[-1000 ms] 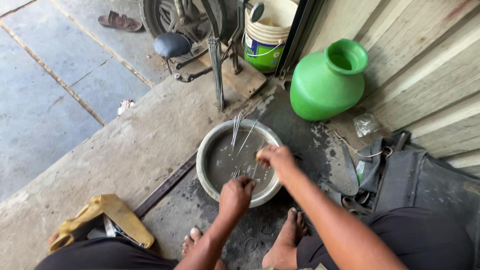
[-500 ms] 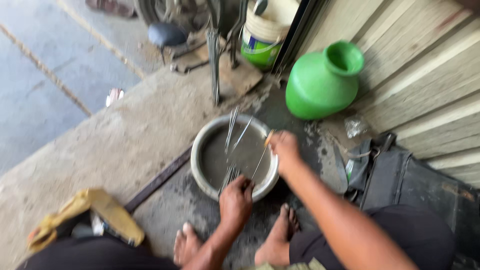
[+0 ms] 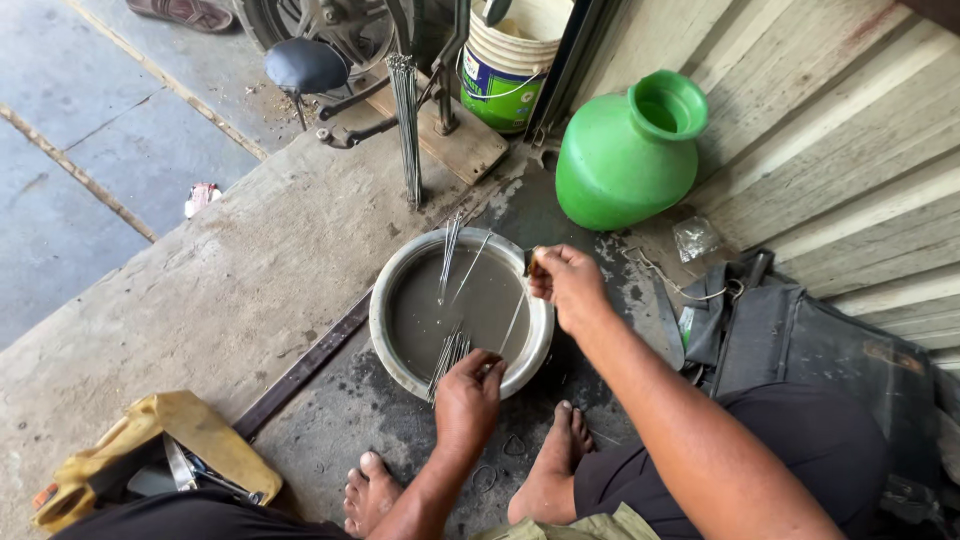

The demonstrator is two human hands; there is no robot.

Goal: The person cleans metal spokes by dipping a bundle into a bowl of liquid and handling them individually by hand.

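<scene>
Grey, cloudy liquid fills a round metal basin (image 3: 395,330) set on a stained concrete floor (image 3: 230,280); thin metal spokes (image 3: 448,352) lie across it, some fanned toward the far rim. The left hand (image 3: 468,395) reaches in over the near rim, knuckles up, fingers curled shut around the near ends of a bundle of spokes. The right hand (image 3: 568,285) hovers at the far right edge of the basin, wrist bent, fingers and thumb pinched closed on a small object that cannot be made out; one spoke slants just below it. Both forearms extend forward from a crouched body, and two bare feet (image 3: 550,465) rest flat on the dark, wet patch of floor just before the basin. A glossy green plastic pot (image 3: 625,160) with a flared mouth stands beyond the basin against a pale ribbed wall (image 3: 850,150). A white bucket (image 3: 510,60) sits on a wooden board beside it, near an upright sheaf of spokes (image 3: 405,120). A dark bag (image 3: 800,340) lies at the right; a yellow cloth pouch (image 3: 160,445) holding tools lies at the lower left
</scene>
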